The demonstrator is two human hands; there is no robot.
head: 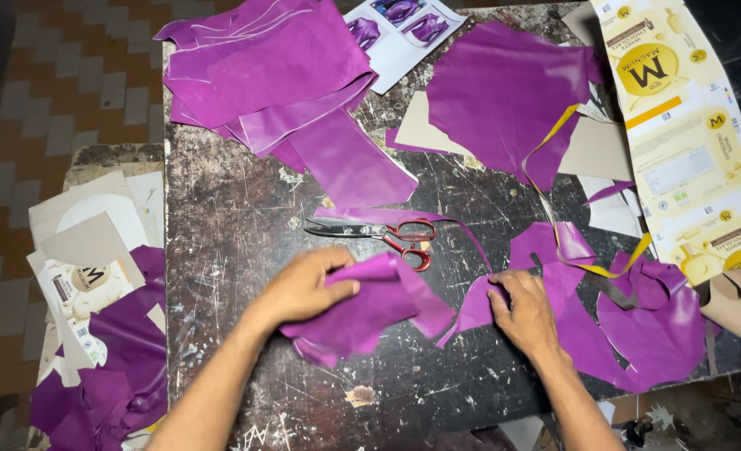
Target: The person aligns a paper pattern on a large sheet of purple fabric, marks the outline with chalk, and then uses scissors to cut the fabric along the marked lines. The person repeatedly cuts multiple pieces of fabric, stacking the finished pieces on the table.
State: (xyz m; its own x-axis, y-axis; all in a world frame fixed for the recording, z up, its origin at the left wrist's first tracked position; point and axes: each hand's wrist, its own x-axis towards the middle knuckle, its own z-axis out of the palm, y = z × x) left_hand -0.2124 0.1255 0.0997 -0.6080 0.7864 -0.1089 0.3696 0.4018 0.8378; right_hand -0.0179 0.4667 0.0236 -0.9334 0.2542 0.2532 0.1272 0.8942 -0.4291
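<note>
While both hands are working over the near edge of the dark, scratched table (245,225), the left hand (303,288) is lying on a folded piece of purple leather (370,305), thumb on top and fingers curled around its left edge, so it is gripping the fold and pinning it against the tabletop, apparently to keep the slippery sheet from sliding. To the right, the right hand (522,313) is pressing down on a second purple piece (480,305), its fingertips bent over the edge; whether it is pinching the piece or only holding it flat, I cannot tell. The two pieces are lying just beside each other between the hands, near the front of the table.

Just beyond them, red-handled scissors (379,231) are resting with blades pointing left, close to both hands and easy to reach. A thin purple strip (462,234) is curling off behind the handles. Farther back, larger purple hides (278,67) are spreading over the far left, with another hide (504,92) at the far centre. A yellow tape measure (566,225) is trailing across the offcuts on the right, beside a flattened yellow-and-cream carton (679,125). Off the table's left side, card patterns (86,242) and more purple scraps (103,376) are piling up.
</note>
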